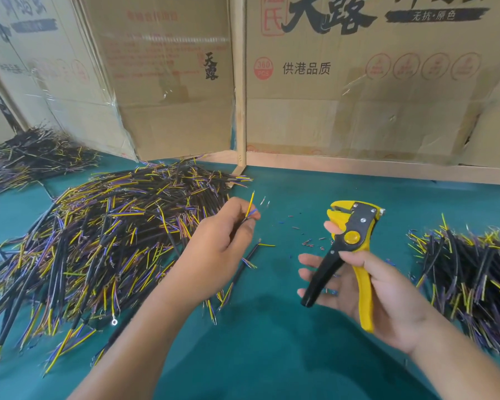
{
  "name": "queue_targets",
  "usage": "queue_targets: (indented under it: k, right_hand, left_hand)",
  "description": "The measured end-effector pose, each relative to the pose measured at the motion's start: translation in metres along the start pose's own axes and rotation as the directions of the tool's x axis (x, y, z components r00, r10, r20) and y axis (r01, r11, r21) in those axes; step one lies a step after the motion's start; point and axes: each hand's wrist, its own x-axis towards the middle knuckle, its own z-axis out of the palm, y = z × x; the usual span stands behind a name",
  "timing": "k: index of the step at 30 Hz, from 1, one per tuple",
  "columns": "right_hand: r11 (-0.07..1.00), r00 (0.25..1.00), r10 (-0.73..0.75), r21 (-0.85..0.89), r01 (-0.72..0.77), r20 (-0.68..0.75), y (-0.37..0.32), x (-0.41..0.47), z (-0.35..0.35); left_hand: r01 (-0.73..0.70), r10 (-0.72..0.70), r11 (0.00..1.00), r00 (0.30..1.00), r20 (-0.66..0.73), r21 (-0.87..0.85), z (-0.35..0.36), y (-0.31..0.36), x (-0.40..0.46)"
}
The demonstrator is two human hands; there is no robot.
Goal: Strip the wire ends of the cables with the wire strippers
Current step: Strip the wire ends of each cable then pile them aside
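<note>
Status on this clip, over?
Left hand pinching cable. Right hand holding wire strippers, handles spread. Wire outside the jaws. Nothing between.

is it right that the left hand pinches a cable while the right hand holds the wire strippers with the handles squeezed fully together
Not quite. The head view shows the wire strippers with their black and yellow handles spread apart, not squeezed together. The rest holds: the left hand pinches a cable and the right hand holds the strippers.
</note>
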Motion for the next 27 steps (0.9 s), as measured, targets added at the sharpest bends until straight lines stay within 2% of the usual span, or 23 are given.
queue_targets:
  k: [6,18,27]
  right_hand:
    - [0.994,0.994,0.106,-0.019,-0.107,-0.02,0.001,-0.001,-0.001]
    - [0.987,0.989,0.151,-0.048,-0.15,0.001,0.005,-0.002,0.003]
    - [0.988,0.993,0.118,-0.102,-0.12,-0.019,0.007,-0.001,0.004]
  left_hand:
    - [0.043,-0.027,0.987,0.994,-0.102,0.155,0.0,-0.005,0.002]
    - [0.069,-0.061,0.992,0.996,-0.072,0.102,0.0,0.011,0.0]
    - [-0.022,0.026,0.993,0.999,-0.031,0.119,0.001,0.008,-0.001]
